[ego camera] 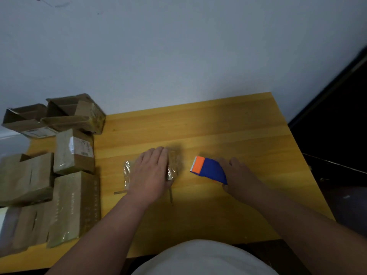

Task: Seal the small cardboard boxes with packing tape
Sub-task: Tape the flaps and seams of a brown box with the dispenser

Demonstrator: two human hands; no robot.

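Left hand [152,172] flat, hiding box [174,161] — tape dispenser [208,169] half-covered

left hand [152,171] flat, right hand [238,179] gripping

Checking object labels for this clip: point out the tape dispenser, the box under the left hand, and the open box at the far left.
tape dispenser [212,170], head view, blue body.
taped box [175,157], head view, top face.
open box [21,117], head view, inner wall.

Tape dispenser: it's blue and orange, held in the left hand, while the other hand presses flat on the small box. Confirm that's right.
Not quite. The head view shows the tape dispenser in the right hand, not the left. The left hand presses flat on the small box. The rest stands.
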